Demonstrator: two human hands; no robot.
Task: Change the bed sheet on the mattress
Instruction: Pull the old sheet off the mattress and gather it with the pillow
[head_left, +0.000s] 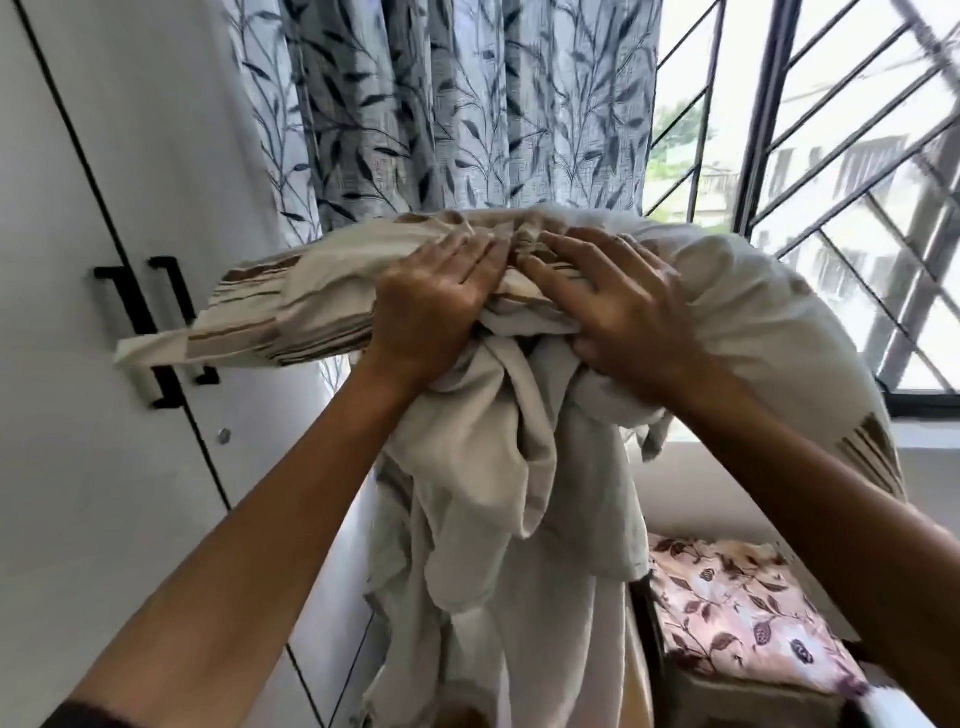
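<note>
Beige sheet (498, 467) with brown stripes, bunched into a big wad and held up in the air in front of the curtain (441, 104), not lying on anything. Left hand (431, 306) and right hand (628, 317) sit side by side on top of the wad, each grip clamped on the cloth, and the rest hangs down in loose folds between the arms. Any tips for handling it from here? (OP)

Looks to me like you're gathering or shaking it out, can't tell which, or whether it's the old sheet or the fresh one. Either way, I'd find one hem first. That striped end poking out toward the wardrobe (78, 260) looks like a good start. Walk your hands apart along that edge so the wad opens up instead of knotting. Hold it high enough that the hanging part doesn't drag. I'd also watch the window (831, 182) side, since the cloth bulges that way. That floral cover (743, 613) down by your right arm might be the bed, hard to say. If it is, aim the hem at its near corner. (reply)
</note>
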